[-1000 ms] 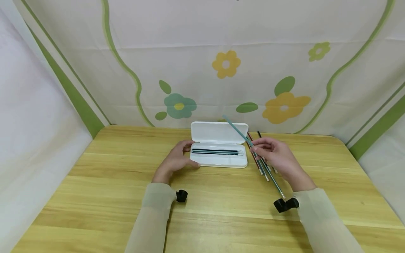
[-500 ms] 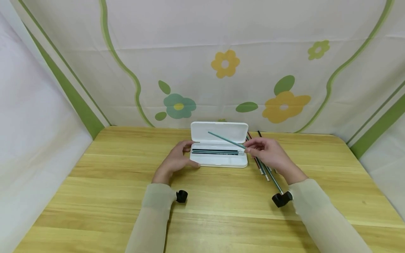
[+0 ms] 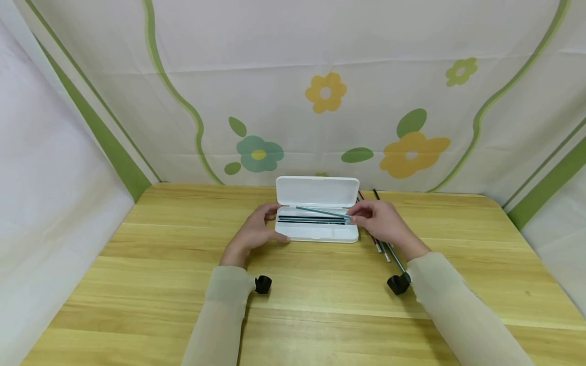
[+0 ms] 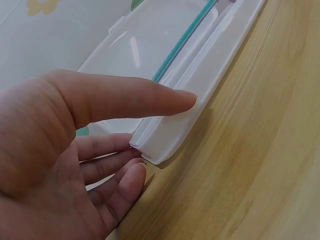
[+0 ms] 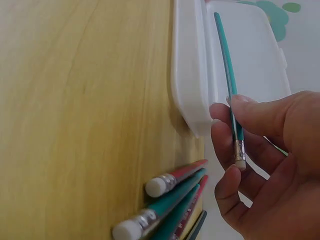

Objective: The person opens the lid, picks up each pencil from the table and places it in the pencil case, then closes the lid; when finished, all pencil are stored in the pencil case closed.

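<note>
A white pencil case [image 3: 316, 234] stands with its lid [image 3: 316, 190] raised toward the back. Several dark green pencils [image 3: 311, 219] lie lengthwise inside it. My left hand [image 3: 256, 227] holds the case's left end, thumb along the front side and the other fingers at the end and back corner, as the left wrist view shows. Between thumb and fingers of my right hand [image 3: 382, 221] is a teal pencil [image 5: 227, 65], pinched near its eraser end. Its other end points left, low over the open case and slightly above the pencils inside.
Several loose pencils [image 5: 160, 210], red, green and black, lie in a pile right of the case, partly under the right hand and wrist. A floral cloth [image 3: 293, 101] rises behind the wooden table [image 3: 311, 305].
My right hand has moved left and brought the teal pencil from above the loose pile to low over the case, swinging it nearly level. The left hand has stayed in place.
</note>
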A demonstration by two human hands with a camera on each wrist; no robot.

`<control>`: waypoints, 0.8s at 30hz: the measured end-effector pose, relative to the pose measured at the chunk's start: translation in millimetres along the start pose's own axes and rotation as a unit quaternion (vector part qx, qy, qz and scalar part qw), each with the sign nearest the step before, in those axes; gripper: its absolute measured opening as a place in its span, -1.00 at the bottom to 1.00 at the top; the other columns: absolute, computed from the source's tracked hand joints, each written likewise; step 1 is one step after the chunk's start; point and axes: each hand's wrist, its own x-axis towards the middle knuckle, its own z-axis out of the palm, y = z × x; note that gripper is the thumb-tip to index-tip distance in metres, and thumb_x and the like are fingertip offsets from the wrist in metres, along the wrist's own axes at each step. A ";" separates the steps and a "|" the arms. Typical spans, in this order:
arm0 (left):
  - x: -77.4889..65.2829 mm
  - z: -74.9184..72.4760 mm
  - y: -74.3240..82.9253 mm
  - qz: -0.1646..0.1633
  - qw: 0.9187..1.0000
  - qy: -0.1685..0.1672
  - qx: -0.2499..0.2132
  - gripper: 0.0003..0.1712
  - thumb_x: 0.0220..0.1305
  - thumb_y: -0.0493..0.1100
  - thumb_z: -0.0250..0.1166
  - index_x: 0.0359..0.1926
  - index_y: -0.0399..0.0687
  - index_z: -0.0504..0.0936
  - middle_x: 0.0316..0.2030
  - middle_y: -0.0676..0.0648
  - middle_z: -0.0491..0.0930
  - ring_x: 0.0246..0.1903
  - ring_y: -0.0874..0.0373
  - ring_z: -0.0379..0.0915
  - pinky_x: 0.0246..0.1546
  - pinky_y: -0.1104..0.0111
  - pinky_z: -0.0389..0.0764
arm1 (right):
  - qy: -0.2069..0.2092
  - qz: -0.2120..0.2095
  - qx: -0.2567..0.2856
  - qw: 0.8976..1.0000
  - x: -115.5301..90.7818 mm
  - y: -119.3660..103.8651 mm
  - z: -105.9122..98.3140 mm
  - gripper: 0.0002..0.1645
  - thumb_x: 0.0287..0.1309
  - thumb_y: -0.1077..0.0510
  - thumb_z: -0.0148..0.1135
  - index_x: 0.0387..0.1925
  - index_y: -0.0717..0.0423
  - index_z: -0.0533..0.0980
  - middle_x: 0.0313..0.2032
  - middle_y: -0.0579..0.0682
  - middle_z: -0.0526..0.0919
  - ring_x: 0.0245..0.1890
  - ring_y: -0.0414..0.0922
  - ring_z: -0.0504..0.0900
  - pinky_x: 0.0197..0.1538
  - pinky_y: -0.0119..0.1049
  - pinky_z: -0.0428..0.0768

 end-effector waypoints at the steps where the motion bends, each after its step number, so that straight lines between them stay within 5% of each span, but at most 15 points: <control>1: -0.1 -0.1 -0.1 -0.001 1.000 0.000 0.000 0.04 -0.04 -0.33 0.68 0.50 -0.03 0.46 0.39 -0.17 0.46 0.37 -0.15 0.32 0.49 -0.05 0.36 | 0.003 -0.002 -0.004 1.000 1.6 0.6 1.6 -0.85 0.44 0.22 0.36 -0.04 0.13 0.76 -0.17 0.07 0.82 -0.23 -0.09 0.66 -0.10 -0.27 0.61; 10: 0.4 0.3 0.4 0.001 1.000 0.002 0.004 0.06 -0.05 -0.33 0.69 0.52 -0.06 0.45 0.40 -0.18 0.45 0.36 -0.16 0.32 0.49 -0.05 0.36 | 0.016 -0.007 -0.021 1.000 7.2 1.9 7.9 -0.82 0.47 0.22 0.32 -0.02 0.09 0.76 -0.16 0.07 0.80 -0.28 -0.07 0.61 -0.20 -0.21 0.57; 24: 1.3 0.7 -1.4 0.006 1.000 0.003 0.006 0.05 -0.07 -0.33 0.69 0.50 -0.04 0.47 0.38 -0.17 0.47 0.35 -0.15 0.33 0.49 -0.04 0.37 | 0.028 -0.011 -0.041 0.999 6.4 -7.6 13.1 -0.82 0.48 0.21 0.32 -0.01 0.09 0.77 -0.03 0.10 0.83 -0.06 0.05 0.77 -0.07 -0.11 0.65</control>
